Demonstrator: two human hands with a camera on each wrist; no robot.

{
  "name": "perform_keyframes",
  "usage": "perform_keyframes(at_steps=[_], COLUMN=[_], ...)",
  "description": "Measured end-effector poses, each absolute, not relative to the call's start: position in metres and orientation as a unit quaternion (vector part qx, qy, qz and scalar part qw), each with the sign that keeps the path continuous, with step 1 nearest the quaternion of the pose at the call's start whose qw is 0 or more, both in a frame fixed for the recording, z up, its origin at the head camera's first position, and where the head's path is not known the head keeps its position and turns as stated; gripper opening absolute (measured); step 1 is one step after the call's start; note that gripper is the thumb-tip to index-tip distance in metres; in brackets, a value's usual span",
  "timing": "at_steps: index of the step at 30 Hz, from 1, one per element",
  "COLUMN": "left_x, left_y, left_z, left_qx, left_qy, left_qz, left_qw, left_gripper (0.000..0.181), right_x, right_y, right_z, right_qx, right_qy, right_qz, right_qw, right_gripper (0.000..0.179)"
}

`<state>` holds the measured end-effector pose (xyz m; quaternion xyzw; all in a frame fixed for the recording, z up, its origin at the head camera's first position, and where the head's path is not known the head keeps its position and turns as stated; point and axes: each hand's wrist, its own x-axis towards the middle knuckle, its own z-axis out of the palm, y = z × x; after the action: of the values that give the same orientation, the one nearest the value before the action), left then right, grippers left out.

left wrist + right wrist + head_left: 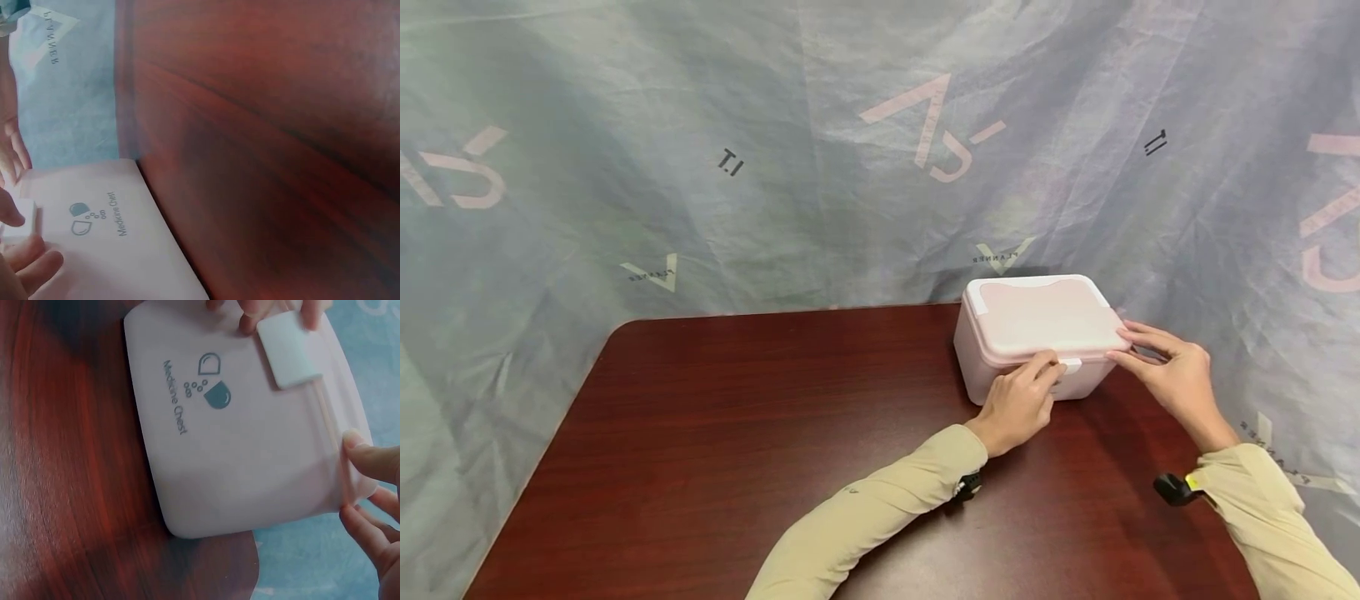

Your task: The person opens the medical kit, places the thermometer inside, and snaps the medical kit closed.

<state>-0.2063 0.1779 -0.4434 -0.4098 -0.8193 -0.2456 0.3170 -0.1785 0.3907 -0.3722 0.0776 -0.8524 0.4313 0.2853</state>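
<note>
A pale pink medicine chest (973, 362) with a white handle panel on its lid (1052, 317) stands at the table's back right. Its lid lies down on the body. At the front, the left hand (1018, 404) pinches the white latch (290, 350), thumb on it and other fingers curled against the front wall. The right hand (1180, 375) holds the lid's right front corner, its thumb on the front edge and fingers around the side. Printed on the front are a capsule picture (215, 384) and the words "Medicine Chest".
The chest rests on a dark red-brown wooden table (737, 433) near its back edge. A grey cloth (820, 183) with printed letters hangs behind and along both sides. Each wrist carries a small black device, one seen by the right sleeve (1255, 492).
</note>
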Motion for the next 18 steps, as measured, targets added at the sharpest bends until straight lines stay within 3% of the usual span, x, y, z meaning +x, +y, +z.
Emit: perform_keyframes(at_steps=[9,18], left_x=[-0.207,-0.213], left_y=[0.145,0.090], left_z=[-0.446,-0.436], left_qx=[-0.402,-0.362], left_qy=[-0.799,-0.809], left_qz=[-0.339,-0.370], left_qw=[0.292,0.279], left_gripper=[0.041,0.039], right_x=[-0.189,-0.178], right_y=[0.411,0.386], right_z=[-0.378,-0.370], right_qx=[0.028,0.007], right_qy=[-0.877,-0.888], right_qz=[0.421,0.382], right_qw=[0.231,0.257], right_gripper=[0.035,0.035])
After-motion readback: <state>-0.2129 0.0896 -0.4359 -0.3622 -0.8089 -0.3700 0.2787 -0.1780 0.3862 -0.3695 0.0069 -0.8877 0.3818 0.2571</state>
